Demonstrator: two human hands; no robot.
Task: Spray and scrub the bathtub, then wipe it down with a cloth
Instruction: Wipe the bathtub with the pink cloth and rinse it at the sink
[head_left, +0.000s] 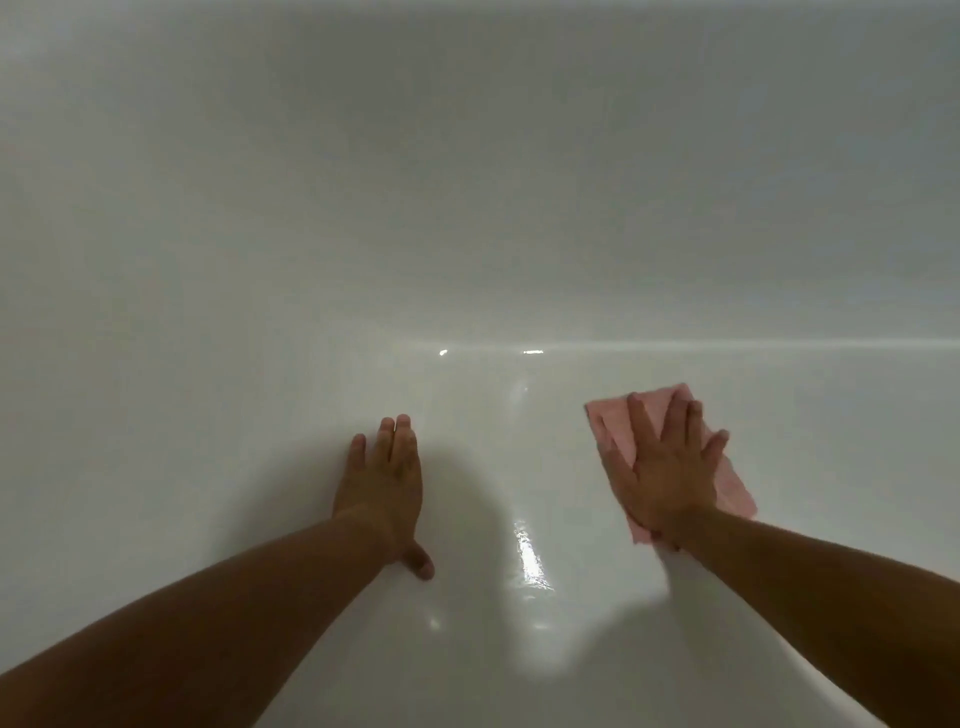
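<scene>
Right now my right hand (662, 467) presses flat, fingers spread, on the pink cloth (613, 426), pinning it to the white bathtub (467, 234) floor at right. To its left, my left hand (384, 483) lies flat and empty beside a wet, glossy streak (527, 561).

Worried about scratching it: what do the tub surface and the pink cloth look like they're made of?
The tub surface looks like glossy white enamel or acrylic; sharp wet glints show, but which one is unclear. The pink cloth under the right hand looks like soft, matte fabric, possibly microfibre.
</scene>
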